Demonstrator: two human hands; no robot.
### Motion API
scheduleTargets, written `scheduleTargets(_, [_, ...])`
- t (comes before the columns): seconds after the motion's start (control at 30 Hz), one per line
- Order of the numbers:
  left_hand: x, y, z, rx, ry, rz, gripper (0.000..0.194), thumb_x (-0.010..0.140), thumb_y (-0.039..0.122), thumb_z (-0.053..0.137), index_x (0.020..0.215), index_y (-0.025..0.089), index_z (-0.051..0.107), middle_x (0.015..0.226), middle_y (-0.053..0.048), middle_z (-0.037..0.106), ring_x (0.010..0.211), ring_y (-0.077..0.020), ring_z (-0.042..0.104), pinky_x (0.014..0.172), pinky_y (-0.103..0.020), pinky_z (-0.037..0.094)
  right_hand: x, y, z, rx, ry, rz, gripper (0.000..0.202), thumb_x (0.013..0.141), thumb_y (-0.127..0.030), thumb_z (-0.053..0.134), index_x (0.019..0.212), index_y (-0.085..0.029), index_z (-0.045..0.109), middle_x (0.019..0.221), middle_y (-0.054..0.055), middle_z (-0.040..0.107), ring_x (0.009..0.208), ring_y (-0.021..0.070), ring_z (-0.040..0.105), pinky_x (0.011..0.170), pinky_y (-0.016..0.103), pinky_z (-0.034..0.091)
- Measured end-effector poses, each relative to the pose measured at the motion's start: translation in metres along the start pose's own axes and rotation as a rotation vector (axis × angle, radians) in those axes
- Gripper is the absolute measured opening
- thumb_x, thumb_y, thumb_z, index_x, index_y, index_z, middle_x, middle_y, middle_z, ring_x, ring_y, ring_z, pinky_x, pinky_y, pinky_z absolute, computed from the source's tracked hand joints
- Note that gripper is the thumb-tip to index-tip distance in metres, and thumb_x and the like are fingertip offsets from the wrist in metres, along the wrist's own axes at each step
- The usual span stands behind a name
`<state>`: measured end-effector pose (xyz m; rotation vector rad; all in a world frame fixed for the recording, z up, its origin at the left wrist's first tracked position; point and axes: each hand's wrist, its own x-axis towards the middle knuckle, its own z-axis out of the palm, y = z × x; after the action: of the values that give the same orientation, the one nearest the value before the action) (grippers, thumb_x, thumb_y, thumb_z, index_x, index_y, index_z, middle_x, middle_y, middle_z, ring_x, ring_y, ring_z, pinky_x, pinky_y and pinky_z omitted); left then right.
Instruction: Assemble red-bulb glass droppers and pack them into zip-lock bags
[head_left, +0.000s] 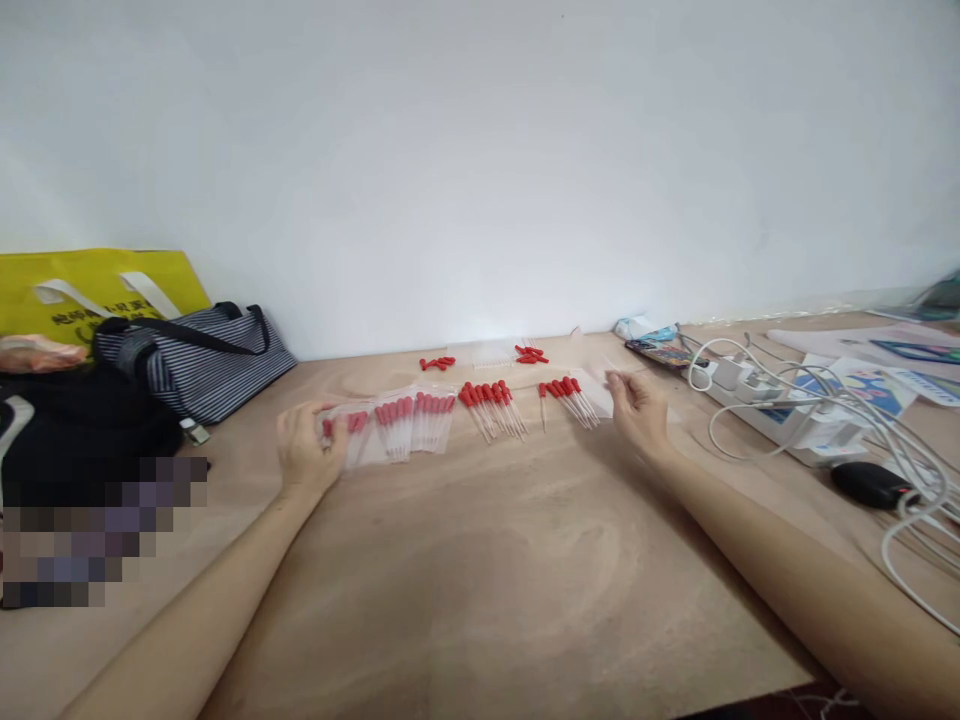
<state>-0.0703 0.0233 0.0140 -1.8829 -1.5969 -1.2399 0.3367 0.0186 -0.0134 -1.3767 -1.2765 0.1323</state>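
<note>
At the left end of the row, my left hand (309,440) is closed on a clear bag of droppers (358,440); red bulbs show through the plastic. Right beside it lie two more filled bags, one with red-bulbed droppers (394,425) and another (433,420) next to it. Loose droppers with red bulbs and thin clear stems form a larger group (495,408) in the middle and a smaller group (574,400) further right. My right hand (637,405) pinches the edge of a thin clear plastic bag (592,385); its exact outline is faint.
Against the wall lie loose red bulbs (437,363), clear stems (491,355) and more red bulbs (532,354). A striped bag (217,365) and yellow bag (97,290) stand left. A power strip (780,420) with tangled white cables and a black mouse-like object (870,485) occupy the right.
</note>
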Motion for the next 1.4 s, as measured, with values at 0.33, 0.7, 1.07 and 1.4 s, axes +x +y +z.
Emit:
scheduleTargets(0.33, [-0.06,0.136,0.007,-1.144,-0.758,-0.542,0.051,0.075,0.042,0.051,0.116,0.017,0.034,0.091,-0.006,0.058,0.081,-0.0178,0.059,0.073,-0.032,0.047,-0.1,-0.084,0.033,0.91,-0.709,0.478,0.03,0.07,-0.05,0.054,0.075,-0.025,0.038,0.075,0.0,0.058,0.069,0.0175,0.059,0.058,0.03,0.046])
scheduleTargets(0.7, [-0.016,0.074,-0.015,-0.831,-1.259,-0.203,0.08,0.06,0.024,0.069,0.127,0.031,0.026,0.09,0.001,0.051,0.05,-0.0056,0.045,0.045,-0.017,0.039,-0.053,-0.051,0.029,0.075,-0.645,-0.091,0.013,0.075,-0.03,0.048,0.071,-0.019,0.053,0.063,0.001,0.054,0.056,0.0136,0.049,0.056,0.028,0.041])
scheduleTargets(1.07, [-0.06,0.113,-0.016,-0.245,-0.833,0.228,0.043,0.086,0.039,0.037,0.125,0.021,0.042,0.132,-0.01,0.038,0.121,-0.027,0.033,0.098,-0.045,0.027,0.009,-0.042,0.086,-0.645,-0.52,0.083,0.033,0.074,-0.006,0.038,0.105,0.0,0.046,0.092,0.023,0.057,0.086,0.0279,0.057,0.068,0.034,0.042])
scheduleTargets(1.4, [-0.058,0.113,-0.024,-0.385,-1.071,0.39,0.049,0.085,0.041,0.041,0.132,0.032,0.027,0.141,-0.003,0.021,0.129,-0.0268,0.018,0.102,-0.05,0.019,0.017,-0.042,0.079,-0.582,-0.526,0.107,0.059,0.071,-0.005,0.043,0.126,0.006,0.023,0.099,0.03,0.053,0.095,0.0347,0.052,0.073,0.041,0.042])
